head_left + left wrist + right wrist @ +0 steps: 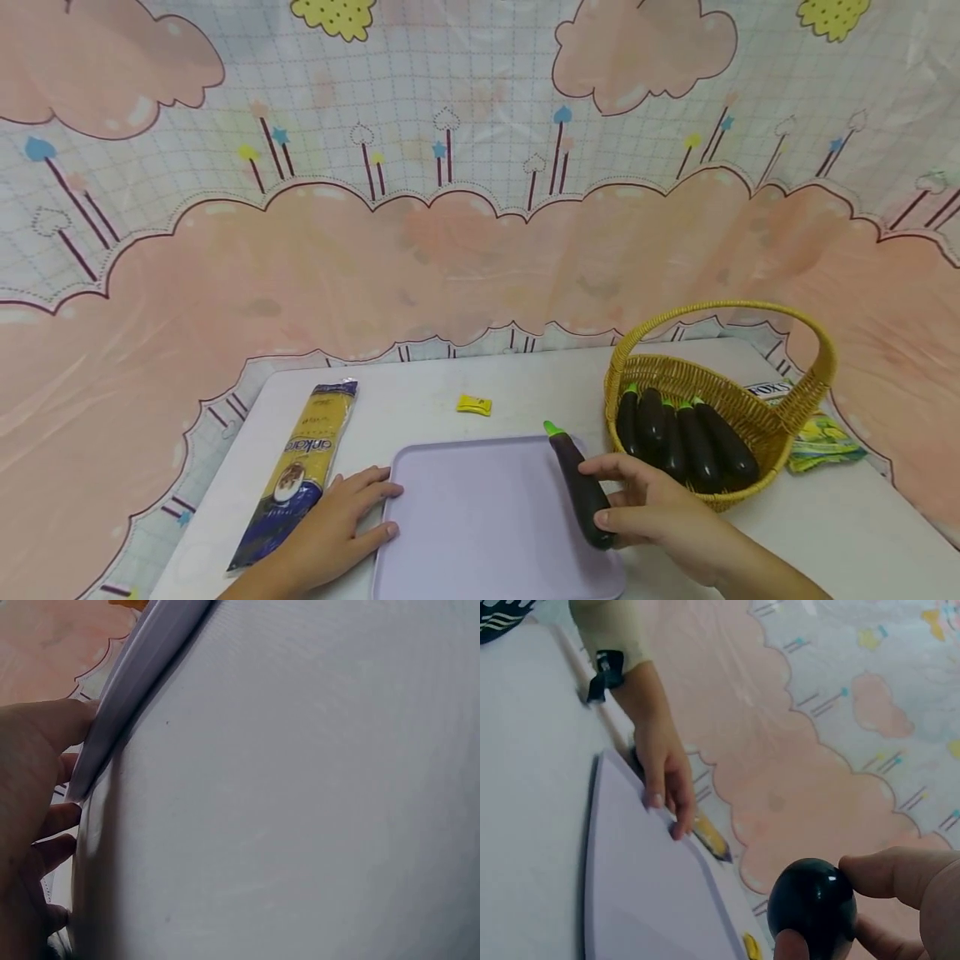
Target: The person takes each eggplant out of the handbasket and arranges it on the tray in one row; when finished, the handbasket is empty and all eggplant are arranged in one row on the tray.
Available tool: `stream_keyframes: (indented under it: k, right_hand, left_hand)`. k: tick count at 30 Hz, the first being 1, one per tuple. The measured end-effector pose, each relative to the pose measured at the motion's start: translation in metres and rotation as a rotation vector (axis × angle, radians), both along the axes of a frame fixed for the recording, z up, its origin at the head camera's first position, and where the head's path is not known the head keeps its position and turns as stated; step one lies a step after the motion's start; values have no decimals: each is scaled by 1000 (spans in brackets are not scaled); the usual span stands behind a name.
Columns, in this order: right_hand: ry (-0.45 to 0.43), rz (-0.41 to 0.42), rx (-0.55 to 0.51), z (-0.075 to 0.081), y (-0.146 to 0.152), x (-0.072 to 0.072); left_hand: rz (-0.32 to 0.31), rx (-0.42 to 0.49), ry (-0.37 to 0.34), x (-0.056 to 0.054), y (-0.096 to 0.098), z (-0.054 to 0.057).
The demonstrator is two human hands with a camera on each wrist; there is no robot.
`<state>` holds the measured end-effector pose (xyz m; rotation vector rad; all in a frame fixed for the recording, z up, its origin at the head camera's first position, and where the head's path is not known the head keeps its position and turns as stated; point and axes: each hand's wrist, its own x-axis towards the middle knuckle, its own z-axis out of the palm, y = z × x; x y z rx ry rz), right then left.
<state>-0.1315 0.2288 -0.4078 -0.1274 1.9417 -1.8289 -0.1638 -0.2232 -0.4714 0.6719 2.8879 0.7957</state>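
Observation:
In the head view my right hand (667, 517) pinches a dark eggplant (579, 492) between thumb and fingers, its green stem pointing up and away. It overlaps the right side of a pale lilac tray (472, 517). The right wrist view shows the rounded, glossy end of that eggplant (810, 889) between the fingertips. At the tray's left edge rests my left hand (337, 525), fingers loosely spread and thumb over the rim. From the left wrist view, its fingers (64, 821) lie along the tray's side (139, 690).
Right of the tray stands a wicker basket (817, 367) with a tall handle, holding several eggplants (705, 450). A green packet (825, 442) lies behind it. Left lies a blue and yellow pasta pack (300, 467); a small yellow packet (474, 405) sits beyond the tray.

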Motion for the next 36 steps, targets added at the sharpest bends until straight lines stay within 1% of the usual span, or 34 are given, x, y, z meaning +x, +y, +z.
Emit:
stream_keyframes:
  k: [3,8,11,18,25,30,33,34,36]
  right_hand:
    - [9,-16,-2,-5,-14,-4]
    - [6,-19,-44,-13,-36,-10]
    - [8,-8,-60,-17,-50,-14]
    - [14,13,-67,-29,-88,-23]
    - [-8,35,-82,-40,-125,-30]
    - [1,43,-106,-45,-150,-31]
    - [31,55,-84,-49,-164,-32]
    - [45,60,-64,-49,-168,-32]
    - [105,74,1,-50,-175,-33]
  left_hand:
    - [-7,-9,-20,-1,0,0]
    - [-16,-22,-52,-4,-1,1]
    - [-27,-21,-49,-4,-2,1]
    - [-50,-33,-12,-6,-5,-1]
    - [-35,-36,-37,-5,-4,0]
    - [-34,-36,-27,-4,-4,1]
    - [-30,-35,-25,-5,-5,-1]
    - [-27,-32,-27,-6,-5,-1]
    - [-31,-26,-17,-6,-5,-2]
